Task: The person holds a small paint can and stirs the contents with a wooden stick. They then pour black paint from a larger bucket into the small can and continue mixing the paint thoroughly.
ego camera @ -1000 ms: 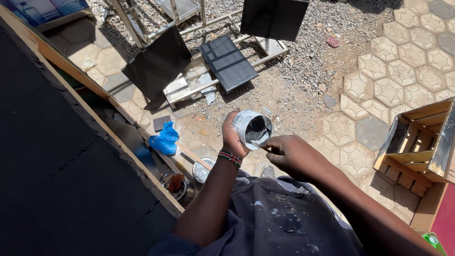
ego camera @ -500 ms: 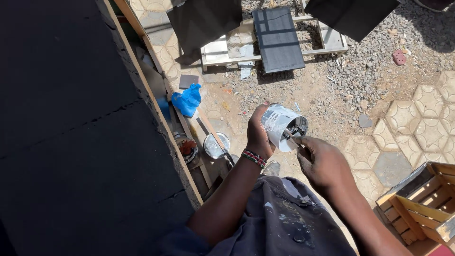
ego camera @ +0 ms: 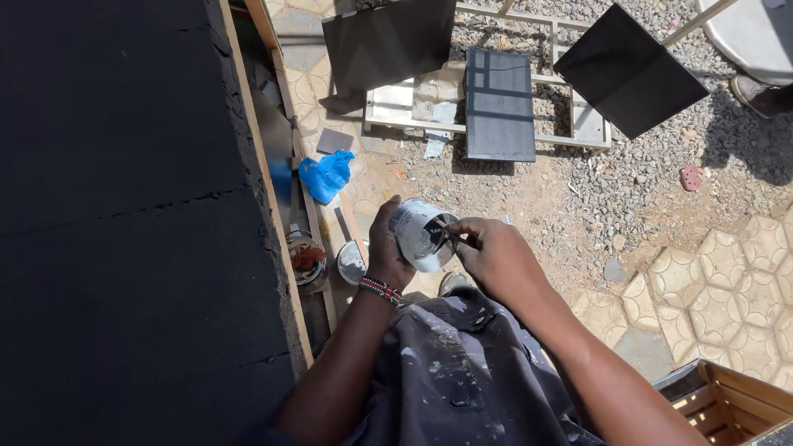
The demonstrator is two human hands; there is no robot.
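My left hand (ego camera: pixel 386 248) is wrapped around a small grey paint can (ego camera: pixel 420 234), tilted with its open mouth toward my right side. A beaded bracelet sits on that wrist. My right hand (ego camera: pixel 493 256) pinches a thin dark tool, likely a brush handle (ego camera: pixel 442 239), whose tip goes into the can's mouth. Both hands are held in front of my paint-spattered grey clothing (ego camera: pixel 462 372), above the ground.
A large black painted surface (ego camera: pixel 124 223) with a wooden edge fills the left. Below lie a blue bag (ego camera: pixel 327 175), an open tin (ego camera: pixel 306 258) and a lid (ego camera: pixel 352 263). Black panels (ego camera: pixel 499 103) rest on a white frame on gravel. A wooden crate (ego camera: pixel 727 405) is bottom right.
My view has swung left, so the black surface fills more of the frame. Both hands stay on the can and tool, now more central.
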